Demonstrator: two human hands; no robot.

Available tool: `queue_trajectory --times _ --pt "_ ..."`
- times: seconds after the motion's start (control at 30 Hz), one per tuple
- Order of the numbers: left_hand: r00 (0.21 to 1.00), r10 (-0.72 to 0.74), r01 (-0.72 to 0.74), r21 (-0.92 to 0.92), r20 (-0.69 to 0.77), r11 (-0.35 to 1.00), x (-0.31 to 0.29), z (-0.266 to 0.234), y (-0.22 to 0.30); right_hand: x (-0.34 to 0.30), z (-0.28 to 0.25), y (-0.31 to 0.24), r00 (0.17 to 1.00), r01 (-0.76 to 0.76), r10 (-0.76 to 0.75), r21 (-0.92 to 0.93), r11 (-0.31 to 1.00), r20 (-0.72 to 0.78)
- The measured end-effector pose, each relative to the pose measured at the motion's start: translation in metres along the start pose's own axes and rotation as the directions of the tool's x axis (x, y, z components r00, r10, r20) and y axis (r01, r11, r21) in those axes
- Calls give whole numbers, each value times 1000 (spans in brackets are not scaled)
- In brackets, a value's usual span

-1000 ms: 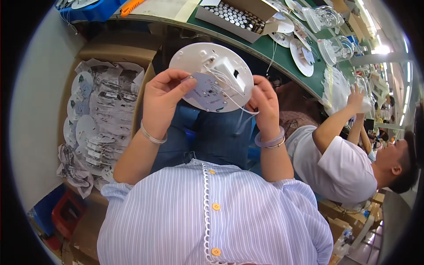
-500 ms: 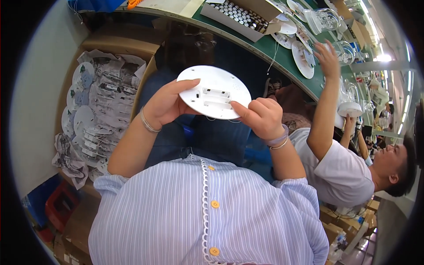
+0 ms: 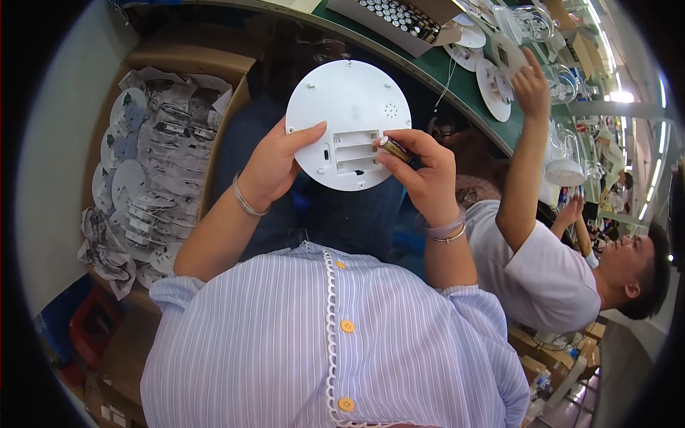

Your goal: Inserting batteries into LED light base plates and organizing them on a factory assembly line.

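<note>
A round white plastic disc (image 3: 347, 93) faces up in front of me, tilted a little. My left hand (image 3: 273, 162) grips its left edge, the thumb lying on the face. In the lower half is an uncovered battery compartment (image 3: 354, 151) with slots and metal contacts; no battery shows in the slots. Between thumb and index finger my right hand (image 3: 430, 175) pinches a dark and gold battery (image 3: 394, 148), held at the right end of the compartment. Small holes and a round speaker grille mark the disc's face.
At left, a cardboard box (image 3: 235, 71) holds several white discs and paper wrapping. Ahead, a green bench (image 3: 435, 75) bears a box of batteries (image 3: 399, 21), more discs and clear lamp parts. A co-worker (image 3: 535, 264) at right reaches over the bench.
The disc has turned to face me more fully and moved up slightly. A battery now shows in my right hand, whose index finger was pointing into the compartment. The co-worker now lifts a pale plate.
</note>
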State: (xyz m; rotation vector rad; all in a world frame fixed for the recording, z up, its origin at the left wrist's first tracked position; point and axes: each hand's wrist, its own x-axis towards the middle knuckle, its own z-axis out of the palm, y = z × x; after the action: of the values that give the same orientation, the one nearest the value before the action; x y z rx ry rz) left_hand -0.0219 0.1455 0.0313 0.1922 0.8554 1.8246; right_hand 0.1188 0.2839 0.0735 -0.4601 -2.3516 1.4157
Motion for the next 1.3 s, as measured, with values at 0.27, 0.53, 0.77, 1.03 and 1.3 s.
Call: queue_trajectory --times 0.27,0.53,0.77,1.03,1.3 --pt "1000 -4 3 35 29 999 -3 6 -6 4 3 -15 991 136 -132 -321 937 32" --pt "1000 -4 5 -18 13 1000 -4 3 -9 9 1 -5 926 378 -337 -449 810 171" --pt "1000 19 -17 -67 18 998 -3 1 -10 14 3 11 960 -5 -33 -132 991 -279" --pt "993 110 -113 64 44 992 1 -4 -16 19 14 22 950 -267 312 541 797 8" --pt "984 173 -175 79 36 981 8 -13 -8 44 13 26 981 -184 194 207 961 -30"
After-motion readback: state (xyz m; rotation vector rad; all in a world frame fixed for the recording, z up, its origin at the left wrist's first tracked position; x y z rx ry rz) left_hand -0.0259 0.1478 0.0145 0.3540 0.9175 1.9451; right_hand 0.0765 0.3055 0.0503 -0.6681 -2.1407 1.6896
